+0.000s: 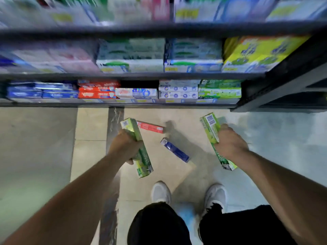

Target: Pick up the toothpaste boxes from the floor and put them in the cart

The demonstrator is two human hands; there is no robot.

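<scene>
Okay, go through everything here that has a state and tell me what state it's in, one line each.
Left hand: grips a green toothpaste box, held off the floor.
Right hand: grips a second green box, also lifted.
Red box: lying flat on the floor, untouched.
Blue box: lying flat on the floor, untouched.
Shelves: stocked with boxed toothpaste.
Cart: not in view.

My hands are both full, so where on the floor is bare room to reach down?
Bare floor lies left of the dark floor strip and right of the right hand. It is crowded between the left hand and the right: the red box and blue box lie there, with the white shoes nearer.
</scene>
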